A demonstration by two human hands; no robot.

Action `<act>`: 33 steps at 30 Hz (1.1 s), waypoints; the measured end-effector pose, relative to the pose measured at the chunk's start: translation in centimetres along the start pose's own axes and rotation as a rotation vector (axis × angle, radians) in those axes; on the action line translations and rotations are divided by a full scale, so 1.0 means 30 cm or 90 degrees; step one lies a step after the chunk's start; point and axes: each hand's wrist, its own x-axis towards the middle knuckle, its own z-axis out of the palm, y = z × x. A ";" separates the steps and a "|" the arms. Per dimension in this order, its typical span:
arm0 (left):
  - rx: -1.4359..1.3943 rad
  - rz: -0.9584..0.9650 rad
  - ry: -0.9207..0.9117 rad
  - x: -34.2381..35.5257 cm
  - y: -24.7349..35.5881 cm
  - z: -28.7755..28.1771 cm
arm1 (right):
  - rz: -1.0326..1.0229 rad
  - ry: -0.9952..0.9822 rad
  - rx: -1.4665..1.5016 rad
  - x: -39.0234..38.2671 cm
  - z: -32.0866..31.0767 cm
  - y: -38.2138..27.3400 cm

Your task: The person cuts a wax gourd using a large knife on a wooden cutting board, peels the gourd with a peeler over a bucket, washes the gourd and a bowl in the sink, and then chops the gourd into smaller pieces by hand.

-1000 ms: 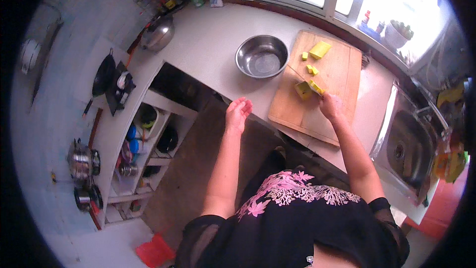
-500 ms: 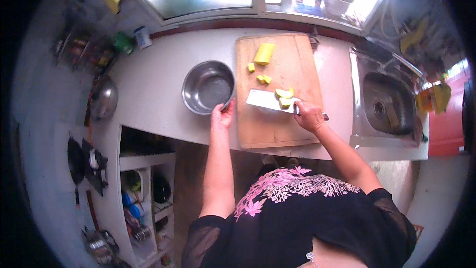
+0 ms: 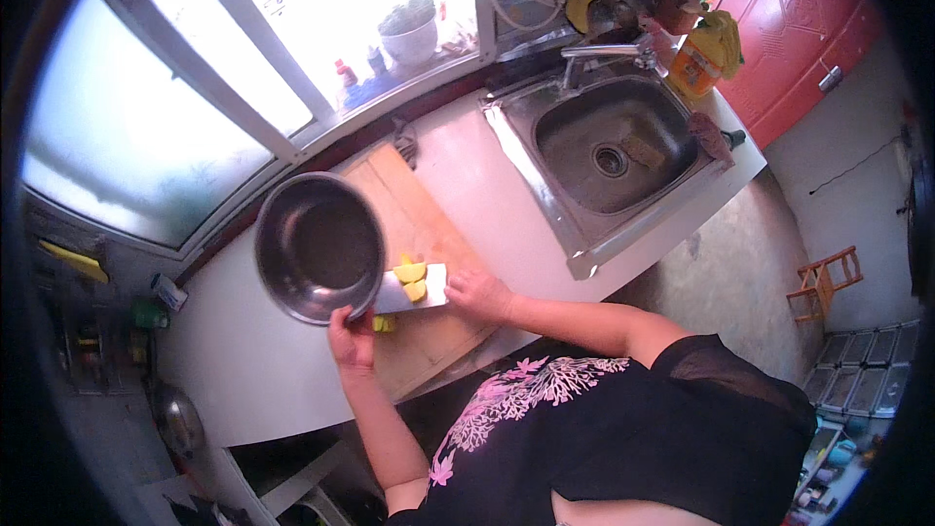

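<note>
My left hand (image 3: 352,339) is closed on the near rim of a steel bowl (image 3: 282,261), lifted over the left part of a wooden cutting board (image 3: 404,197). My right hand (image 3: 479,295) grips a cleaver (image 3: 437,284); its handle is hidden by my fingers. Yellow chunks (image 3: 412,274) of a fruit or vegetable, kind unclear, lie on the flat blade, whose far end meets the bowl's right side. More yellow pieces (image 3: 385,323) show on the board beside my left hand. The bowl hides the board's left part. No food shows inside the bowl.
Right of the board, a steel sink (image 3: 575,170) with a faucet (image 3: 606,51) is set into the white counter (image 3: 466,161). A yellow-orange container (image 3: 693,68) stands behind the sink's right corner. A potted plant (image 3: 409,31) sits at the window.
My left hand has lifted the bowl from the counter over the board. My right hand has brought the cleaver, with yellow chunks on it, to the bowl. The view has turned rightward.
</note>
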 end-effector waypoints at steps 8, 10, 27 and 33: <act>0.085 -0.217 -0.091 0.055 -0.700 0.550 | 0.226 0.043 -0.065 -0.380 -0.472 0.621; 0.101 -0.271 -0.097 0.077 -0.839 0.641 | 0.320 0.153 -0.095 -0.484 -0.597 0.850; 0.278 -0.453 -0.153 0.197 -1.409 1.242 | 0.163 0.043 -0.281 -0.226 -0.914 2.191; 0.317 -0.377 -0.056 0.267 -1.346 1.155 | 0.127 -0.170 -0.243 -0.040 -0.940 1.761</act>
